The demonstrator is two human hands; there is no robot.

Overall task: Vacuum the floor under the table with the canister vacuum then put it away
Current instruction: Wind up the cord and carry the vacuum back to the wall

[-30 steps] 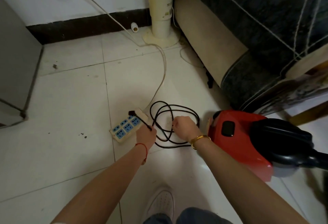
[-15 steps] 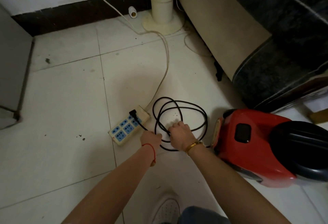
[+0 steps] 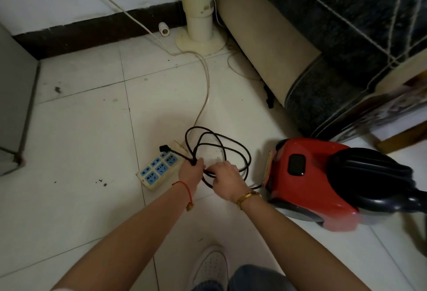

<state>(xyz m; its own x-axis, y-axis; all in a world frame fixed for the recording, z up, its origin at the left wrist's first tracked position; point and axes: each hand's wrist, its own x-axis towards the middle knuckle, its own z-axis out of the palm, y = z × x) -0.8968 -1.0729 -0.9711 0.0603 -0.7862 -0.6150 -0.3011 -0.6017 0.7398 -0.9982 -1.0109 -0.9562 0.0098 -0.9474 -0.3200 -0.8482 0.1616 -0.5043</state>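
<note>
At lower centre, the left hand [image 3: 191, 170] and right hand [image 3: 225, 178] each close a grip on the limp black cord [image 3: 221, 150]; the rigid, heavier-looking red vacuum [image 3: 307, 180] sits right, best lifted by its body.

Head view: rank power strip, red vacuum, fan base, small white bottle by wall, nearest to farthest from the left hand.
From the left hand, which grips the black cord:
1. Power strip, just to its left.
2. Red vacuum, to the right, past the right hand.
3. Fan base, far ahead.
4. Small white bottle, by the baseboard; close to the fan base, slightly farther.
</note>
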